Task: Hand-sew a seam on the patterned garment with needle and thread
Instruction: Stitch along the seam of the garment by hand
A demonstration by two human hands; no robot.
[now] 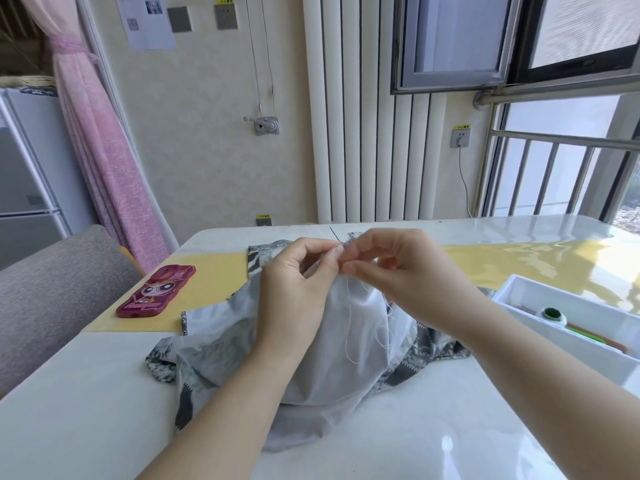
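White glossy table (86, 393), yellow mat (207, 271) across it, meets a ribbed radiator (363, 133); red phone case (156, 291) left, tray (519, 284) right; left hand (294, 282) and right hand (398, 268) pinch the lifted edge of the patterned garment (346, 358) at centre, thread (348, 327) dangling.

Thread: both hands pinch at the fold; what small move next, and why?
Probably draw the right hand up and away to take up the thread. It hangs in a slack loop from under that hand's thumb over the pale side of the garment, while the left hand pinches the fold to brace it.
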